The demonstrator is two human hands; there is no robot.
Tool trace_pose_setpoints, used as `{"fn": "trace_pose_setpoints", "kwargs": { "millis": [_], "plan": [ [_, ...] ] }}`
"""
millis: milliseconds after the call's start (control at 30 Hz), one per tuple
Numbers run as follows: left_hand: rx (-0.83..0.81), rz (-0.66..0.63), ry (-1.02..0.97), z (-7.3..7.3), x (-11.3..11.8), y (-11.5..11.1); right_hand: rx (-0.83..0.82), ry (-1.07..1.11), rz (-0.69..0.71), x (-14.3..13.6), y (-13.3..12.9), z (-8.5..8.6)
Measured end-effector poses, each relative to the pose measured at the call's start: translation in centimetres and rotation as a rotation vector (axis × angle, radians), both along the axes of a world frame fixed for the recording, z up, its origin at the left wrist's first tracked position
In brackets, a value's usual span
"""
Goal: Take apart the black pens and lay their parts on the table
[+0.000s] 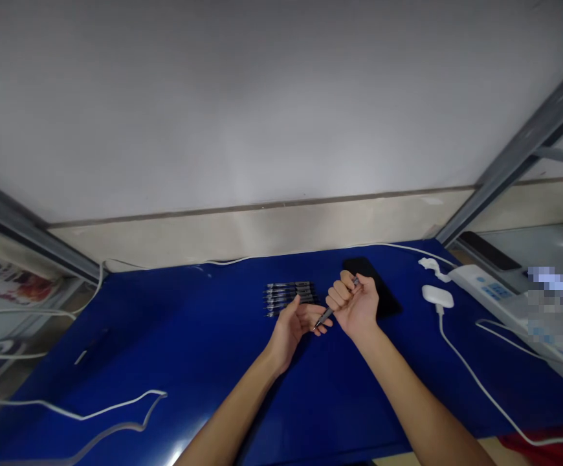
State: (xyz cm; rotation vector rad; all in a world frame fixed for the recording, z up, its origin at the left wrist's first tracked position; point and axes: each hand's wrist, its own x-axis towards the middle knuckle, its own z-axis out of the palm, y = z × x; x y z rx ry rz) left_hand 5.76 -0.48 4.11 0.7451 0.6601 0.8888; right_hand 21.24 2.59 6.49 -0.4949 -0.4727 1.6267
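A dark pen (pixel 326 316) slants down to the left out of my right hand (pixel 356 304), whose fingers curl round its upper part. The pen's tip lies over the fingers of my left hand (pixel 294 327). That hand is spread, palm turned toward the pen, with the thumb raised apart from the fingers. Several similar clear-and-black pens (pixel 286 294) lie side by side in a row on the blue table just beyond my left hand, which hides part of the nearest ones. Behind my right hand lies a flat black tablet-like slab (pixel 378 288), partly covered by it.
White cables run over the blue table (pixel 175 343) at left and right. A white earphone-type case (pixel 437 296) on a cable and a white power strip (pixel 490 288) are on the right. A dark object (pixel 90 349) lies at left. A wall and grey metal posts bound the table.
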Motion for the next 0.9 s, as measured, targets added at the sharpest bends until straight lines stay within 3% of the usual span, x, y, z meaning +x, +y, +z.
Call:
{"fn": "trace_pose_setpoints", "kwargs": {
  "millis": [900],
  "plan": [
    [-0.041, -0.039, -0.080, -0.28, -0.24, 0.32, -0.046, 0.069, -0.012, 0.15, -0.04, -0.25]
  ]
}}
